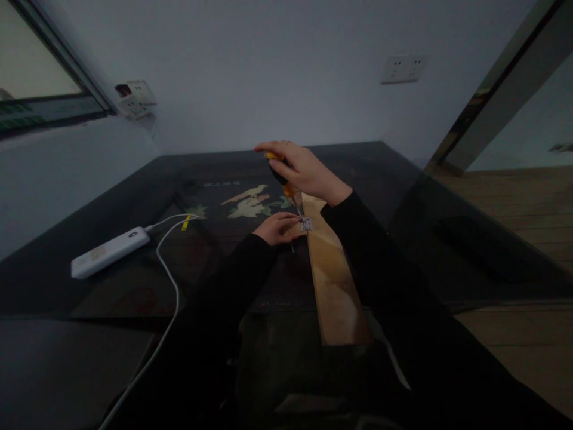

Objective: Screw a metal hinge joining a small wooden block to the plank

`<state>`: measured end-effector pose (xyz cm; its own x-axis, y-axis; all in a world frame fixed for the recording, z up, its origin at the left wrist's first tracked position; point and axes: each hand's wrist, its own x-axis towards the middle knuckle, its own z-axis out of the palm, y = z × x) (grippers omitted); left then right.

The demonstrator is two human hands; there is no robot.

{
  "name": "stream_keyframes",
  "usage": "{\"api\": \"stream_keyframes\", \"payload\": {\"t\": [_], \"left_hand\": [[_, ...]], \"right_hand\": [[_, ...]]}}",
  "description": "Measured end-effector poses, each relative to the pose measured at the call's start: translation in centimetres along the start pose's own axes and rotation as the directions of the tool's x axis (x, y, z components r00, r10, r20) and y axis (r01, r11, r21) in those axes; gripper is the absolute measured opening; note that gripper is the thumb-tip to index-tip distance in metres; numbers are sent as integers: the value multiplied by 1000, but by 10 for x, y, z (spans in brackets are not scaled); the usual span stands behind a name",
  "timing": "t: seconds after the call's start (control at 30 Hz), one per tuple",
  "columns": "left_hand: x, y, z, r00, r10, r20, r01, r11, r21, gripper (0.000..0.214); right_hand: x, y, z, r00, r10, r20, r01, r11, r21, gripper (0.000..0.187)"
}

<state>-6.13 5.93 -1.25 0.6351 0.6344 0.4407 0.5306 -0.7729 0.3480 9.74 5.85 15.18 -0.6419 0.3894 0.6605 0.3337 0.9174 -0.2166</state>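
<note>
My right hand is closed around the yellow and black handle of a screwdriver, which tilts with its tip down. The tip meets a small silver metal hinge at the left edge of a long wooden board. Beside the hinge, my left hand is closed, its fingertips at the hinge and the screwdriver tip. Whether those fingers pinch a screw is too small to make out. The board's near end sticks out past the table's front edge.
A white power bank with a white cable lies on the left of the dark table. The cable runs down toward me. Wall sockets are on the wall behind, and a window is at the upper left.
</note>
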Motion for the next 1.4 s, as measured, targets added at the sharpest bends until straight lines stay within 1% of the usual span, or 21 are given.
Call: {"api": "stream_keyframes", "payload": {"t": [0.1, 0.2, 0.3, 0.47, 0.53, 0.63, 0.73, 0.8, 1.0, 1.1, 1.17, 1.23, 1.3, 1.4], "left_hand": [[0, -1, 1, 1000, 10, -13, -10, 1000, -5, 48], [0, -2, 2, 1000, 14, -8, -14, 1000, -1, 49], [0, -3, 3, 1000, 15, -7, -15, 1000, 2, 48], [0, -2, 2, 1000, 5, -9, -5, 1000, 4, 47], [-1, -2, 2, 1000, 1, -9, -1, 1000, 5, 48], [-1, -2, 2, 1000, 5, -12, -5, 1000, 0, 49], [-1, -3, 2, 1000, 4, -8, -4, 1000, -3, 49], [-1, -3, 2, 1000, 5, -3, -5, 1000, -3, 49], [0, -4, 2, 1000, 6, -11, -6, 1000, -4, 48], [0, -1, 1, 1000, -2, -2, 2, 1000, 0, 49], [1, 1, 0, 1000, -3, 6, 3, 1000, 3, 49], [1, 2, -1, 1000, 1, 11, -1, 1000, 6, 49], [1, 1, -1, 1000, 10, 10, -10, 1000, 6, 49], [0, -2, 0, 1000, 23, 5, -23, 1000, -3, 49]], "right_hand": [[-1, 0, -2, 1000, 13, 7, -13, 1000, 8, 28], [-2, 0, 1, 996, 74, -57, -78, 995, -59, 28], [-2, 1, 5, 993, 80, -92, -87, 993, -81, 32], [0, 0, 1, 1000, -14, 4, 14, 1000, 8, 33], [0, -1, -1, 1000, -17, 24, 16, 1000, 12, 31], [-2, -2, -2, 999, 42, -16, -43, 997, -56, 29], [-4, -3, -1, 995, 79, -57, -86, 987, -133, 32], [-4, -3, -1, 996, 71, -53, -78, 987, -140, 34], [-3, -3, -2, 1000, 1, 1, -1, 998, -57, 33], [-4, -5, -2, 999, 50, -8, -50, 992, -117, 32], [-5, -6, -1, 995, 94, -35, -98, 979, -181, 34], [-5, -7, 0, 992, 115, -44, -121, 969, -215, 38], [-5, -7, 1, 994, 107, -34, -112, 973, -203, 40], [-4, -6, 2, 998, 57, -23, -59, 989, -132, 38]]}}
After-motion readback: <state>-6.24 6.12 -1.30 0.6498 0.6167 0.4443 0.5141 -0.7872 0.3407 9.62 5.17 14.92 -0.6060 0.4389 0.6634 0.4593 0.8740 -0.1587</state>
